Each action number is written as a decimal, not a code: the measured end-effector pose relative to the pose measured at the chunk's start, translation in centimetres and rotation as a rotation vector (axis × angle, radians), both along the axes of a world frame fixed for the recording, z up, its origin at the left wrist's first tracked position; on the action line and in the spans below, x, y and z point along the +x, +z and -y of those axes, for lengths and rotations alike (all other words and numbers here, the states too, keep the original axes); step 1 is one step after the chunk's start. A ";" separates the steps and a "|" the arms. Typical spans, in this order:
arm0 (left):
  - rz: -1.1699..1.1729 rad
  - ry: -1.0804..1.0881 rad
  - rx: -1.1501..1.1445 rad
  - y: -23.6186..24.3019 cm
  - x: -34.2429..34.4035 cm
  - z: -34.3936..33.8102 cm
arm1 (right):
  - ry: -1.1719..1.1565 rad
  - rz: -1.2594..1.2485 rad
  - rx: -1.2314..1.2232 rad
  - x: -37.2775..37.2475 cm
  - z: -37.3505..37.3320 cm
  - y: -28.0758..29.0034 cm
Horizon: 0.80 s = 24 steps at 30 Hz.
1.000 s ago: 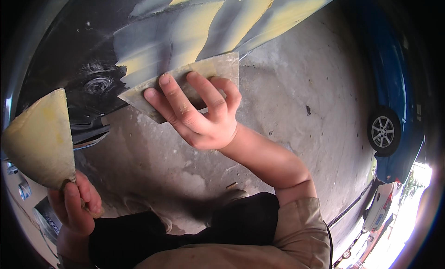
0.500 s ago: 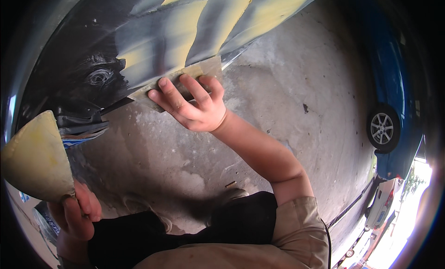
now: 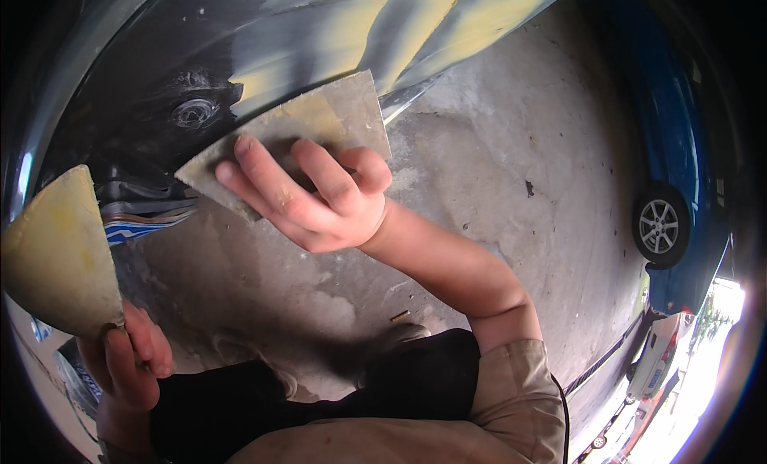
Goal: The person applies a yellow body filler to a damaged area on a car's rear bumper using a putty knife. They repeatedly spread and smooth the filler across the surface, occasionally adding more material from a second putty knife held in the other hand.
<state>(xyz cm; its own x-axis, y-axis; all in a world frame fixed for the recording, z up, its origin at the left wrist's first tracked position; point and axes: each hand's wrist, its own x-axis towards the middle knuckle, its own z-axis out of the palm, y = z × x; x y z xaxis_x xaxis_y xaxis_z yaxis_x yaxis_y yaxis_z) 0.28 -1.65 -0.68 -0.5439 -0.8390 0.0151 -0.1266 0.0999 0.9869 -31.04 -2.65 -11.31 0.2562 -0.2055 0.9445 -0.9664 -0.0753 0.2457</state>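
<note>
Spreader (image 3: 319, 116) at 11 o'clock from view centre, tilted; the person's right hand (image 3: 319, 204) grips it, fingers spaced across its face, thumb hidden; panel (image 3: 319, 32), streaked yellow and grey, lies beyond at 12 o'clock; whether spreader and panel touch cannot be told; spatula (image 3: 60, 256) at 9 o'clock, broad yellowish blade up; left hand (image 3: 132, 356) at 8 o'clock, fingers closed on its lower end; grey floor (image 3: 479, 160) below; blue car (image 3: 679, 144) towards 3 o'clock; white car (image 3: 659, 348) at 4 o'clock.
</note>
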 end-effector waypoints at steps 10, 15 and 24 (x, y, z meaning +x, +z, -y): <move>0.042 0.070 0.063 0.0 0.3 0.0 | -0.021 -0.080 0.038 -0.4 1.2 -3.3; -0.003 0.136 0.074 0.0 -0.2 -0.6 | 0.007 -0.089 0.158 -1.2 -0.7 -3.0; 0.174 0.026 -0.199 0.1 -0.1 -0.3 | 0.031 -0.029 0.017 -1.2 -1.1 1.3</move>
<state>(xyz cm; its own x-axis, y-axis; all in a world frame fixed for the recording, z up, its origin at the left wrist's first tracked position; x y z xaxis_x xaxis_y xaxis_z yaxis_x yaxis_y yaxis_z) 0.16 -1.31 -0.54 -0.5311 -0.8425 0.0897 -0.2979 0.2848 0.9111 -32.22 -1.52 -9.98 0.2899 -0.2131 0.9330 -0.9560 -0.1097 0.2720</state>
